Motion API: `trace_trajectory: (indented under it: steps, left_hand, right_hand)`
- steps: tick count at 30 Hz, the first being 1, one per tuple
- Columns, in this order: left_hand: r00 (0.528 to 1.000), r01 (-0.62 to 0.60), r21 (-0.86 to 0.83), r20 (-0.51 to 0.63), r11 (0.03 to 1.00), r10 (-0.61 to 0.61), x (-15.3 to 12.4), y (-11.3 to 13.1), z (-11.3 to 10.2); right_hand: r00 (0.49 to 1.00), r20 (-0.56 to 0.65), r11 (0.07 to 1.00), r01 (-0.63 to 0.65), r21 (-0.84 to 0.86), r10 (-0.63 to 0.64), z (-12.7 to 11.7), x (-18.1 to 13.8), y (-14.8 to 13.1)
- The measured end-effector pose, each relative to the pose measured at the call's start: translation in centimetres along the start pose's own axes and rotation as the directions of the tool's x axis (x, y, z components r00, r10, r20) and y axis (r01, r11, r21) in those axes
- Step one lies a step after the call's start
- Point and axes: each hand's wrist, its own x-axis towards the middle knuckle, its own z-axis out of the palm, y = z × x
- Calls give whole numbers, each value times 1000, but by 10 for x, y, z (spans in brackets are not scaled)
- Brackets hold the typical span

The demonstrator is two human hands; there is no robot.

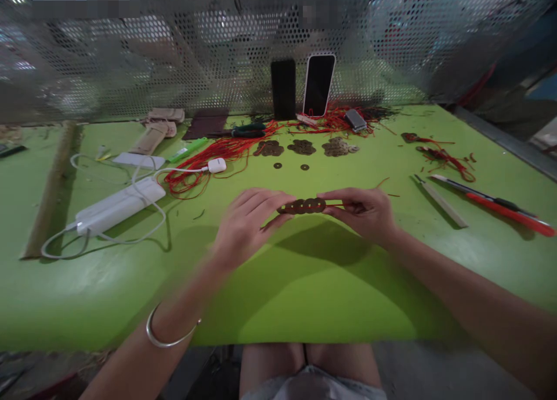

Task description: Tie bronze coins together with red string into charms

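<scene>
Between my two hands, a row of overlapping dark coins with holes (304, 206) is held up just above the green table, a red cord running through it. My left hand (255, 214) pinches the row's left end between thumb and fingers. My right hand (365, 211) grips the right end, where the red cord runs into the fingers. Beyond the hands, two single coins lie flat, a left coin (277, 166) and a right coin (305, 167). Behind them sit three heaps: a left coin heap (270, 148), a middle coin heap (301, 147) and a right coin heap (337, 146).
On the left are a white power strip (122, 206), a charger (216, 166) and red cords (209, 159). Pliers (248, 130) and two propped phones (319, 86) stand farther back. To the right lie a flat blade-like tool (441, 203) and a red-handled tool (500, 208).
</scene>
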Motion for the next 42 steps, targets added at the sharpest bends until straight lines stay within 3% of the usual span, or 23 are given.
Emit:
trace_trajectory:
  steps: [6,15,31,42]
  left_hand:
    - [1000,-7,5,31,1000,7,0,-1,-2]
    - [997,70,9,-46,998,-70,-2,10,11]
    - [998,7,-15,-62,1000,-8,-3,7,12]
    - [995,81,-12,-61,997,-82,-2,12,13]
  right_hand:
    - [1000,-2,1000,-8,8,8,0,0,1]
    - [999,24,999,29,30,-30,3,-1,-4]
    - [999,31,999,25,42,-26,5,-3,-2]
    - [997,50,996,58,65,-62,11,-3,-8]
